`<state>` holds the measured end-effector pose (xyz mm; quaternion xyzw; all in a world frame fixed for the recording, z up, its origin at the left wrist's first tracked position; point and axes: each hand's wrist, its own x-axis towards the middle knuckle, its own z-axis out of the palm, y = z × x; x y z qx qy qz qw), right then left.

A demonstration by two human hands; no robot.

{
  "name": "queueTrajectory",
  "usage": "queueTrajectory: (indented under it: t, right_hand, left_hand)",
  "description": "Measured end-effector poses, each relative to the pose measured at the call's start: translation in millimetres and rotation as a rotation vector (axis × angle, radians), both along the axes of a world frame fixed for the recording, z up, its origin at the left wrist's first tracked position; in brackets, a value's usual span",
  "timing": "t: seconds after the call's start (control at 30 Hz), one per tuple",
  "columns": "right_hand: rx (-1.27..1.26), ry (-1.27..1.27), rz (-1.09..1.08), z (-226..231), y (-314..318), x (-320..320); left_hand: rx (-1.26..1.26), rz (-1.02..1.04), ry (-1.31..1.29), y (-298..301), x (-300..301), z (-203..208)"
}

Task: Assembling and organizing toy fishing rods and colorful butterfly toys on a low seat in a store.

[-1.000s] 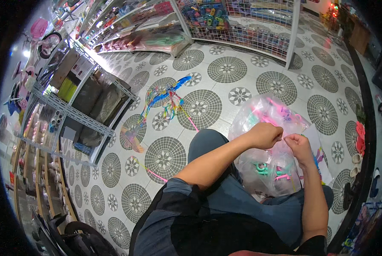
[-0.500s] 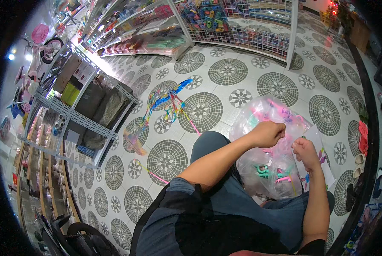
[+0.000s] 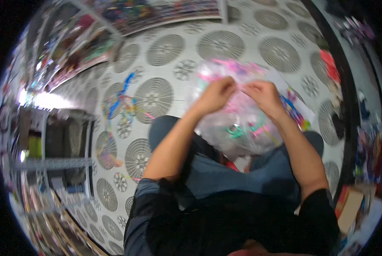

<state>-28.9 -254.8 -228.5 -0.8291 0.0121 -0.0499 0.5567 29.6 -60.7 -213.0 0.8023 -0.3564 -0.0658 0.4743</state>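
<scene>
Between my knees sits a clear, bulging plastic bag (image 3: 208,128) with pink and green pieces showing through it. Above its middle, my left hand (image 3: 218,94) has its fingers bent together in a pinch. Facing it, a small gap away, my right hand (image 3: 264,97) is pinched the same way. Blur hides what the fingertips hold, if anything. Beside the right forearm, a blue, purple and yellow item (image 3: 291,106) lies on a white sheet (image 3: 306,112).
On the patterned tile floor to the left lies a tangled multicoloured item with a blue strip (image 3: 122,98). Racks of goods (image 3: 82,47) stand at the far left, and a metal shelf (image 3: 50,164) at left. A cardboard box (image 3: 351,209) is at lower right.
My view has swung, so the scene sits differently in it. My hands have come level with each other above the bag, both still closed. The colourful item at right shows more fully.
</scene>
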Motion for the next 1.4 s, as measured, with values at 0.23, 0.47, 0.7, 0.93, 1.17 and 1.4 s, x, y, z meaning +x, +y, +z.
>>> queueTrajectory:
  t: [0.23,0.47,0.7,0.93,1.17,1.4]
  right_hand:
    - [0.462,0.107,0.029,11.9,-6.6,-7.7]
    - [0.762,0.174,0.148,9.9,-17.3,-13.3]
    - [0.381,0.035,0.179,22.8,2.0,-17.3]
    - [0.107,-0.062,0.082,23.8,0.6,-16.6]
    - [0.243,-0.057,0.071,23.0,-7.3,-14.8]
    - [0.236,-0.025,0.135,23.7,-5.0,-15.4]
  left_hand:
    - [-0.233,-0.054,0.593,8.4,2.6,8.1]
    - [-0.270,-0.114,0.624,5.0,-0.1,7.0]
    - [-0.284,-0.164,0.683,1.6,0.3,3.2]
    - [-0.301,-0.172,0.721,0.9,-0.7,4.0]
    - [-0.332,-0.110,0.812,4.6,2.2,7.7]
    - [-0.332,-0.167,0.931,1.6,-0.8,9.3]
